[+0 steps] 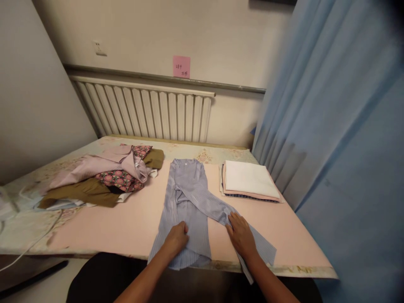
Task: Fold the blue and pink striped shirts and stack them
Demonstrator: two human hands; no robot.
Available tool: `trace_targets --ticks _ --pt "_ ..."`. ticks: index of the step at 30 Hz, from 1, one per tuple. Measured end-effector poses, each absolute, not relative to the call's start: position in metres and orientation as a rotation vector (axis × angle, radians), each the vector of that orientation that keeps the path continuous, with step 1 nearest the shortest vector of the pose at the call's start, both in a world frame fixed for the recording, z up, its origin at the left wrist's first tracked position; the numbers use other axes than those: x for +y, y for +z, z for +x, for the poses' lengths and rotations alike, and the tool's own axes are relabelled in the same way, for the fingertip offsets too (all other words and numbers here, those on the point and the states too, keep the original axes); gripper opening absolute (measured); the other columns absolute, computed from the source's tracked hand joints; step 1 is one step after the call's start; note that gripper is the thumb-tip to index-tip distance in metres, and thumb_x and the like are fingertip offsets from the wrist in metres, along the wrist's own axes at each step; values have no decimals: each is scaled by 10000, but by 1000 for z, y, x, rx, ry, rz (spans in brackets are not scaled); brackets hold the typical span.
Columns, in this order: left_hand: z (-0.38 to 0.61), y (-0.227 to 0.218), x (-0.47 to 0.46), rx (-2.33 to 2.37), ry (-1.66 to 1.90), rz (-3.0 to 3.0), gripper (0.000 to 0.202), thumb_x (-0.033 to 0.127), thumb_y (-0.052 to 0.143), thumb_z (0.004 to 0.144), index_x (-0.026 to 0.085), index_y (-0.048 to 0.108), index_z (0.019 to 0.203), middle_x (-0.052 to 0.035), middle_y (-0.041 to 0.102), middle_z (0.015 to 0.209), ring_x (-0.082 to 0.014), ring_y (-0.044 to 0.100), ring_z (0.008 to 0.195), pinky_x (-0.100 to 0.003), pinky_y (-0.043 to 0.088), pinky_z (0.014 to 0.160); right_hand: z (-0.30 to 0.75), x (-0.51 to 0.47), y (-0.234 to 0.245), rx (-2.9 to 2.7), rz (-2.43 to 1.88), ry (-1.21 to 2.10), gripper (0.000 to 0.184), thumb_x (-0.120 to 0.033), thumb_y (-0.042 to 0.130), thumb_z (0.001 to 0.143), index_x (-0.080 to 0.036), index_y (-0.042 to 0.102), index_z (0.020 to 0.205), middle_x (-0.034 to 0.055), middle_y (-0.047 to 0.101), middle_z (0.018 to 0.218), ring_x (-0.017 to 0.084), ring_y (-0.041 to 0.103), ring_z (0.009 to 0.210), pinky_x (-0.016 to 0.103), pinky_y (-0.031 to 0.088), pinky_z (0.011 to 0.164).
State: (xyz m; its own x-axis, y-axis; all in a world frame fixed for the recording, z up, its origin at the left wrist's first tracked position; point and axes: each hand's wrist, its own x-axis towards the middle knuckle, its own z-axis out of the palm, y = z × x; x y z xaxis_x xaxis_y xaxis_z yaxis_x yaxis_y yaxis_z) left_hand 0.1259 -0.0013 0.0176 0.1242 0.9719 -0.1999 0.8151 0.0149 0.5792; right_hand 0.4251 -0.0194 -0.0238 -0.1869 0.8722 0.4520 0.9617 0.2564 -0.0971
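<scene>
A blue striped long-sleeved shirt (192,219) lies in front of me, its collar toward the wall and its sides folded inward. One sleeve crosses the body and slants down to the right, past the table's front edge. My left hand (176,238) is closed on the lower body of the shirt, its fingertips partly hidden. Farther right, my right hand (241,235) grips the slanting sleeve, with the fabric bunched beside the fingers.
To the left lies a loose heap of clothes (94,168) in pink, brown and floral cloth. A neat stack of folded cloths (249,179), white on top, sits right of the shirt. A radiator (151,109) stands behind the table (110,229); a blue curtain (315,105) borders the right.
</scene>
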Motion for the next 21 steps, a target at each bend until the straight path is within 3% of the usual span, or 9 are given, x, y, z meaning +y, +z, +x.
trace_targets --ticks 21 --pt "124 33 -15 1739 142 1914 131 122 513 696 203 512 799 -22 631 795 -162 576 750 -254 327 597 425 -20 -22 -2135 -1665 -313 354 -283 433 954 -134 555 1252 123 558 1337 281 443 1297 463 313 1094"
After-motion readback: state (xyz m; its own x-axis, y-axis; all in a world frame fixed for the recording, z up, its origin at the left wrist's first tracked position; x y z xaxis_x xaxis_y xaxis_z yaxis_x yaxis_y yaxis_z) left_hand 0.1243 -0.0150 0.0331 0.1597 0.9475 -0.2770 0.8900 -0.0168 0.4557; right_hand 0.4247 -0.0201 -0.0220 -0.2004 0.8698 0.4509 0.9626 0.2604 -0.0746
